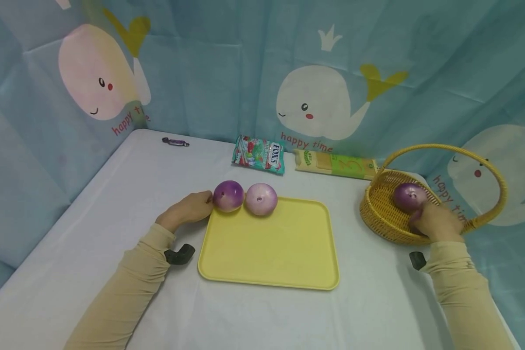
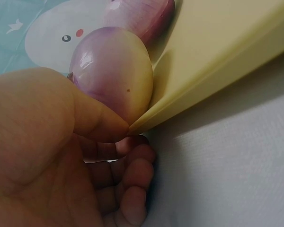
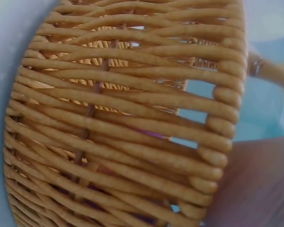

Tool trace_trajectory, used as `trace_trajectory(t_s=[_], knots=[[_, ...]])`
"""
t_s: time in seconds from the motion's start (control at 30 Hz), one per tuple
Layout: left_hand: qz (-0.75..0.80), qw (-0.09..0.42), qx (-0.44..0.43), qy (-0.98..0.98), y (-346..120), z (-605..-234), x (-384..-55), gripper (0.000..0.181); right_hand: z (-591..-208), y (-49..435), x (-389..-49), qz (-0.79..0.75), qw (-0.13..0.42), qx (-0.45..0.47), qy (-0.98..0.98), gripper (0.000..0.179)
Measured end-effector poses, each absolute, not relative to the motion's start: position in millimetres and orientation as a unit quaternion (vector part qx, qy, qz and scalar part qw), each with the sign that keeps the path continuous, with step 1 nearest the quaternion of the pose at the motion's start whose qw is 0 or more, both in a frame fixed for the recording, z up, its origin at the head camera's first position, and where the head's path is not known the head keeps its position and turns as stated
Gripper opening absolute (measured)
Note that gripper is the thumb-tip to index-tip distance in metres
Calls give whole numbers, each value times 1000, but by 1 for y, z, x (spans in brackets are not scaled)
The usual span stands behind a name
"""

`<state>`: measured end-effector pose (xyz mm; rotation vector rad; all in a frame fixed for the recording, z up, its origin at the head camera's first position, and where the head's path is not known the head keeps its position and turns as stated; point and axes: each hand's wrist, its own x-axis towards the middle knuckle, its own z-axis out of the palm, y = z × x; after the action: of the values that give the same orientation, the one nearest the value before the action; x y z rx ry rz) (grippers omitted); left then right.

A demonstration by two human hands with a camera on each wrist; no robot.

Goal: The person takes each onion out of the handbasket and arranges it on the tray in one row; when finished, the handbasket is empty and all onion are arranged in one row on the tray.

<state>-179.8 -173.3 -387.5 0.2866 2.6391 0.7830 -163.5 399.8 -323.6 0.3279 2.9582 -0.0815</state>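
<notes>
My left hand [image 1: 194,206] pinches the rim of the yellow tray [image 1: 269,245] at its far left corner, the thumb above and the fingers curled below. Right beside the thumb sits a purple onion [image 2: 112,73], and a paler onion [image 1: 261,199] stands against it on the tray's far edge. My right hand [image 1: 439,223] reaches over the rim into a wicker basket [image 1: 382,226], where its fingers are by a dark purple onion [image 1: 409,195]. More purple shows under those fingers. The weave [image 3: 113,104] hides their grip in the right wrist view.
Along the back of the table lie a small purple wrapped candy [image 1: 175,142], a teal FOX'S candy bag [image 1: 259,154] and a long yellow-green packet [image 1: 337,164]. The basket's tall handle [image 1: 455,149] arches above my right hand. A blue whale-print curtain [image 1: 210,73] hangs behind.
</notes>
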Motion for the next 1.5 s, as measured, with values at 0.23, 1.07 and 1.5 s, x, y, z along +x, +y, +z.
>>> trace_trajectory(t_s=[0.23, 1.07, 1.5], knots=[[274, 191, 102, 937, -172, -391, -182, 20, -319, 387, -149, -48, -62, 87, 993, 64], [277, 182, 109, 937, -174, -392, -184, 20, -349, 197, -184, -184, -31, -155, 970, 72], [266, 189, 101, 940, -172, -387, -183, 20, -368, 171, -184, -171, -37, -215, 961, 77]])
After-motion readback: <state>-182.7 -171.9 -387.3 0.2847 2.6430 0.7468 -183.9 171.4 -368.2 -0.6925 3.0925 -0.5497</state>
